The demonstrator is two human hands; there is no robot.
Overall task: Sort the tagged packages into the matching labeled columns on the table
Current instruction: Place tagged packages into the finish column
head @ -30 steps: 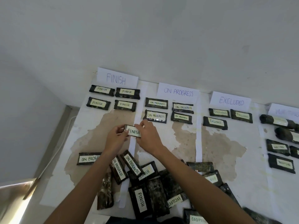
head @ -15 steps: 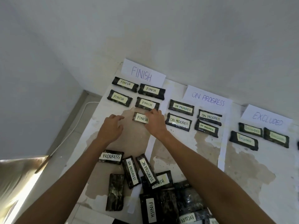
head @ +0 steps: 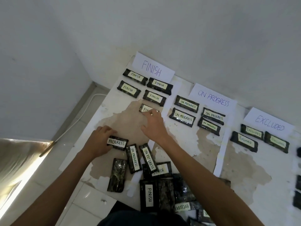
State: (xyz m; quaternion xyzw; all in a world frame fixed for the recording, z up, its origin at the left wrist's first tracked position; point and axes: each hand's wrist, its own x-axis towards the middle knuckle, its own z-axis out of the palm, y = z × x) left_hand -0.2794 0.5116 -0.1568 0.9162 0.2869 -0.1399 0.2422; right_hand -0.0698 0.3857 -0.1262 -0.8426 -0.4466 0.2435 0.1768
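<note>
We see the right hand [head: 154,126] stretched toward the upper middle of the frame, fingers fairly straight and spread, their tips resting on a FINISH package [head: 144,109]. That package lies flat on the worktop [head: 244,176], just below the four FINISH-tagged packages [head: 154,97] set two by two under the FINISH sheet [head: 152,70].

The left hand [head: 99,141] sits at centre left, laid over the left end of an ON PROGRESS package [head: 118,142], so that only the word PROGRESS shows. Its fingers curve over the package's upper edge, but we cannot tell whether they grip it or only rest on it.

To the right, under the ON PROGRESS sheet [head: 213,97], four ON PROGRESS-tagged packages [head: 182,118] lie in two pairs. Further right, under the EXCLUDED sheet [head: 269,124], are three EXCLUDED-tagged packages [head: 244,141]. White paper strips [head: 223,144] divide the columns.

Below the hands, two more ON PROGRESS packages [head: 133,158] lie side by side with their tags running top to bottom. Left of them a package with no tag showing [head: 117,174] lies apart. At lower centre is a loose pile of packages [head: 166,191], overlapping one another, among them one tagged FINISH [head: 149,194] and one tagged EXCLUDED [head: 182,206].
</note>
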